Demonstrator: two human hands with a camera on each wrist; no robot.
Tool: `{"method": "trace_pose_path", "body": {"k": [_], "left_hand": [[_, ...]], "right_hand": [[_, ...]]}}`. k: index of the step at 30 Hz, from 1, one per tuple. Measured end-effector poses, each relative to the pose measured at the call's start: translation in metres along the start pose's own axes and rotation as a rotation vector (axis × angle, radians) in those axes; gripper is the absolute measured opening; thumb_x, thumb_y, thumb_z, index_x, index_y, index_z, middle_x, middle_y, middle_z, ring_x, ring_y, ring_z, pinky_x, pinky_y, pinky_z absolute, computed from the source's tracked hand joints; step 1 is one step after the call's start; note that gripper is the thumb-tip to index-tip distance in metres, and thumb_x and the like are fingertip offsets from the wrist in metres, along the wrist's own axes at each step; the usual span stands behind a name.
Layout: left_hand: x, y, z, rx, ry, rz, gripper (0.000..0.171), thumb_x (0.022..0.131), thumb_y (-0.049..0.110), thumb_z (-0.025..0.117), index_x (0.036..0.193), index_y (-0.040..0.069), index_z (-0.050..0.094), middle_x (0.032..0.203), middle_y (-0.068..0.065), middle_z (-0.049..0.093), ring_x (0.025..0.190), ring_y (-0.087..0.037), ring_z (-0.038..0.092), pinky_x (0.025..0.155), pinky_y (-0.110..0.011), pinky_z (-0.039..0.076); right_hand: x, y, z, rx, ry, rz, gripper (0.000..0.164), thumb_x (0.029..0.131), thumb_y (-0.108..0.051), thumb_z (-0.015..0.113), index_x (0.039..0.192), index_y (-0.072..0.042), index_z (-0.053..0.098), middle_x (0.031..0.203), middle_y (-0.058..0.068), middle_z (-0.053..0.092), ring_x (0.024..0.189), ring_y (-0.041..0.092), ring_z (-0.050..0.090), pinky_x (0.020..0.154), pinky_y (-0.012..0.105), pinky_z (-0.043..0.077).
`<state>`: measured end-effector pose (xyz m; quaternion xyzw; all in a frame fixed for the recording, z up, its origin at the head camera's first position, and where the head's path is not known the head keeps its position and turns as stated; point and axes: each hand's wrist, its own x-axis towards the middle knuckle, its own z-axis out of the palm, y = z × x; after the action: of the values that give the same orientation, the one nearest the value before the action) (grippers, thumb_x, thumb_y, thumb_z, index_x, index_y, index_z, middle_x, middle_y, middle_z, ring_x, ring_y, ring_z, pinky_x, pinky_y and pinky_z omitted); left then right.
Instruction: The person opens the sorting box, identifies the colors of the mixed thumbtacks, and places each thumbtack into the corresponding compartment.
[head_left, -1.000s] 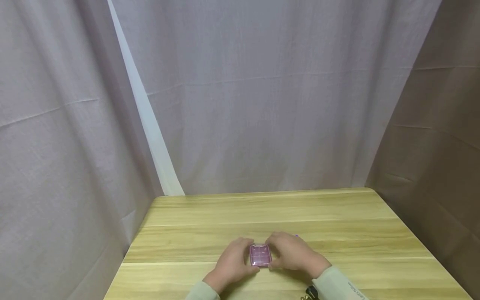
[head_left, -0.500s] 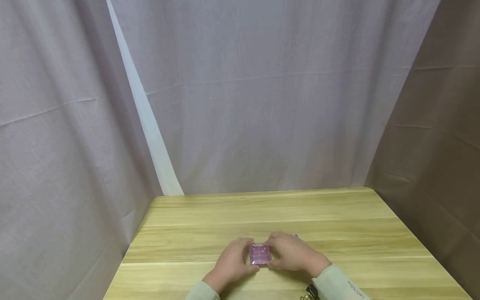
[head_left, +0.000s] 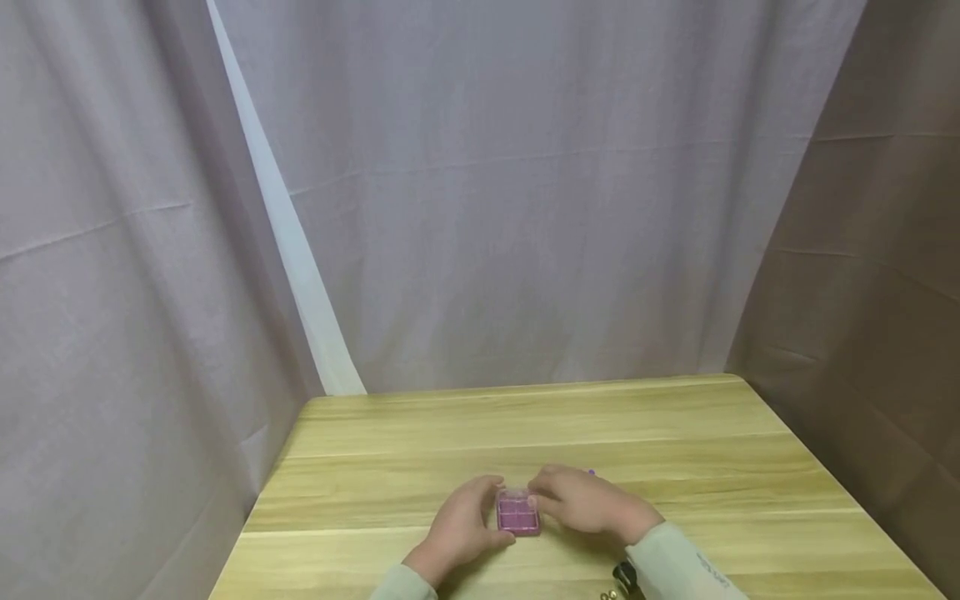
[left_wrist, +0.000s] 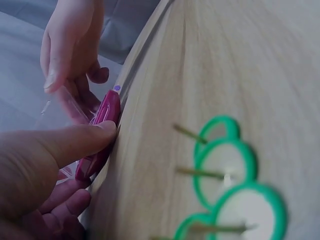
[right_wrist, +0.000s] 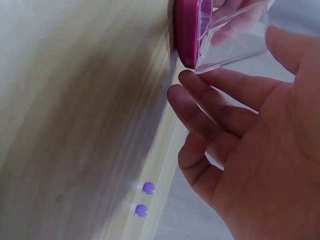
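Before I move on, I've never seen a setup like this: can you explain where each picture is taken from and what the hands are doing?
There is no machine here: you see a person's bare left hand and right hand. The wide picture comes from a camera on the head, looking forward and down at a wooden table, with curtains behind it. The two close ones come from cameras on the wrists, so the table looks tipped there.

The left hand holds a small pink box between thumb and fingers; the right hand holds its clear lid, tilted up. Also on the table are two purple knobs, seen from the right wrist, and several green-rimmed discs with thin pins, seen from the left.
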<state>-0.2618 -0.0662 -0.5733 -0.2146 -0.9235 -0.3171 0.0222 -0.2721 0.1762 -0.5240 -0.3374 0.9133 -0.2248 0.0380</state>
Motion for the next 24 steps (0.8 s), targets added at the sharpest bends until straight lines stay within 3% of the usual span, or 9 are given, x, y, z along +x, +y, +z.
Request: {"method": "trace_pose_path", "body": {"k": [4,8,14,24], "left_hand": [[-0.0005,-0.0017,0.0012,-0.011,0.003,-0.009,0.087,0.062,0.039,0.088,0.138,0.017,0.052,0.132,-0.004,0.063,0.115,-0.022,0.056,0.1,-0.052,0.049],[-0.0019,-0.0036,0.0019,-0.025,0.007,-0.019,0.085,0.061,0.039,0.088,0.136,0.017,0.054,0.129,-0.002,0.064,0.112,-0.02,0.057,0.098,-0.051,0.05],[-0.0027,-0.0049,0.0042,-0.052,0.002,-0.045,0.087,0.06,0.039,0.089,0.137,0.019,0.053,0.128,0.0,0.064,0.112,-0.02,0.056,0.099,-0.051,0.049],[-0.0017,-0.0027,0.0036,-0.01,-0.01,-0.03,0.093,0.063,0.042,0.087,0.142,0.016,0.048,0.138,-0.005,0.059,0.12,-0.024,0.053,0.103,-0.054,0.046]], "right_hand": [[0.0033,0.0026,0.0004,0.036,0.009,0.057,0.044,0.103,-0.046,0.041,0.118,-0.015,0.068,0.112,0.001,0.069,0.103,0.018,0.06,0.092,0.051,0.053],[0.0074,0.0035,0.0023,0.036,0.034,0.091,0.049,0.104,-0.05,0.034,0.112,-0.016,0.069,0.105,0.002,0.071,0.099,0.02,0.062,0.091,0.053,0.053],[0.0101,0.0039,0.0055,0.044,0.062,0.139,0.04,0.105,-0.041,0.037,0.104,-0.017,0.069,0.096,-0.002,0.07,0.092,0.018,0.062,0.088,0.052,0.054],[0.0082,0.0074,0.0084,0.07,0.117,0.165,0.049,0.105,-0.045,0.036,0.117,-0.01,0.067,0.112,0.01,0.071,0.105,0.028,0.062,0.094,0.057,0.051]]}}
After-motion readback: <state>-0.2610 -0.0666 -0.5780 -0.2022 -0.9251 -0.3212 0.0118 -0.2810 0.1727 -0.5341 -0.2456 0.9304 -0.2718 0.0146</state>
